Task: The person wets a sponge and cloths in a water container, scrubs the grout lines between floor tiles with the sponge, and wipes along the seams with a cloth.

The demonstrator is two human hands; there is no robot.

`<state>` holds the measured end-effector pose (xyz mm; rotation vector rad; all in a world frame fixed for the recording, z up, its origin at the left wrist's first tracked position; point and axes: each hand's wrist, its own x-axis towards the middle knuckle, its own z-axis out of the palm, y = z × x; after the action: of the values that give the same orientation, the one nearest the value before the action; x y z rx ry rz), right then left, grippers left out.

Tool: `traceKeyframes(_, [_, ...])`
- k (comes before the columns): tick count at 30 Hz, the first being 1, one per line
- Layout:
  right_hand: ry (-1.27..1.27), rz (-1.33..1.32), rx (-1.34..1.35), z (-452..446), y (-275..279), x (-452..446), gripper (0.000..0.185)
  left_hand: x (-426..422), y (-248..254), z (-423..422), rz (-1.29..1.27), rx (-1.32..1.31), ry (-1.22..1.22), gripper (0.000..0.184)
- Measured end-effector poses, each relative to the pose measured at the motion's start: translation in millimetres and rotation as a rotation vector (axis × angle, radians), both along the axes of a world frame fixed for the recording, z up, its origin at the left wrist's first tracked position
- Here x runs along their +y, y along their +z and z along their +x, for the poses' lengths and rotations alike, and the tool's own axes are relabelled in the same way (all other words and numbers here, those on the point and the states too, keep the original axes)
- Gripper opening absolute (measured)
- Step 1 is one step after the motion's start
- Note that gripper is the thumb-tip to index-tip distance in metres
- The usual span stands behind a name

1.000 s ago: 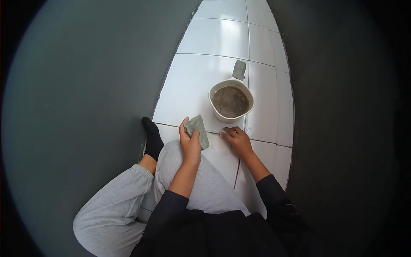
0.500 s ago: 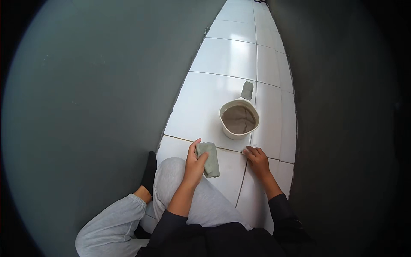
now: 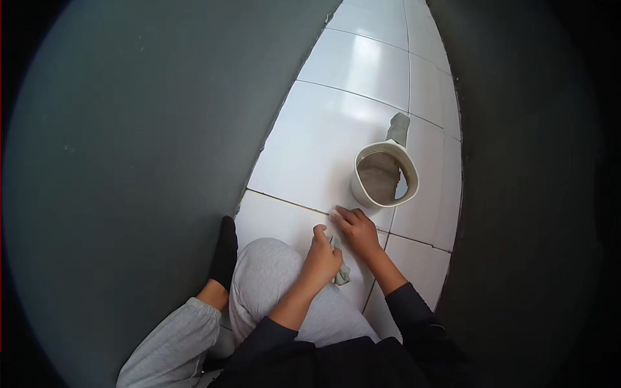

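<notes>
In the head view, my left hand (image 3: 321, 260) is closed round a folded grey-green cloth (image 3: 343, 274), above the floor near my knee. Much of the cloth is hidden behind the fingers. My right hand (image 3: 358, 231) rests on the white tiles at the grout line (image 3: 284, 200), pinching a small whitish piece (image 3: 334, 214) whose kind I cannot make out. Just beyond that hand stands a white dipper (image 3: 356, 187) of murky brown liquid. Another grey-green cloth (image 3: 399, 129) covers its handle, which points away from me.
White floor tiles (image 3: 310, 142) run ahead in a narrow strip between dark grey walls (image 3: 162, 129) on the left and right (image 3: 517, 161). My grey-trousered leg (image 3: 265, 258) is bent at the lower left, with a black-socked foot (image 3: 225, 249) beside the left wall.
My right hand has moved left along the grout line. My left hand has moved right and lower with its cloth, turning it edge-on. The dipper appears farther right as the view shifted.
</notes>
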<state>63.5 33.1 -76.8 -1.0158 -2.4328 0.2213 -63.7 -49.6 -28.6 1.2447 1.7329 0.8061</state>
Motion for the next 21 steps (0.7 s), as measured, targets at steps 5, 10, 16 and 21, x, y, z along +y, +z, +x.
traceKeyframes(5, [0.043,-0.005,-0.046,-0.4,2.7,6.3,0.034,-1.3,11.7,-13.8,-0.075,-0.102,0.057,0.05])
traceKeyframes(10, [-0.017,0.016,-0.135,59.0,17.9,-6.1,0.035,9.4,18.5,-9.4,-0.171,-0.225,0.038,0.05])
traceKeyframes(16, [0.04,-0.035,-0.079,-10.7,10.8,1.6,0.04,6.1,20.8,-2.6,-0.144,-0.115,-0.023,0.048])
traceKeyframes(21, [0.087,-0.032,-0.112,-1.3,16.6,6.4,0.038,2.5,24.2,-14.6,-0.152,-0.155,0.033,0.045])
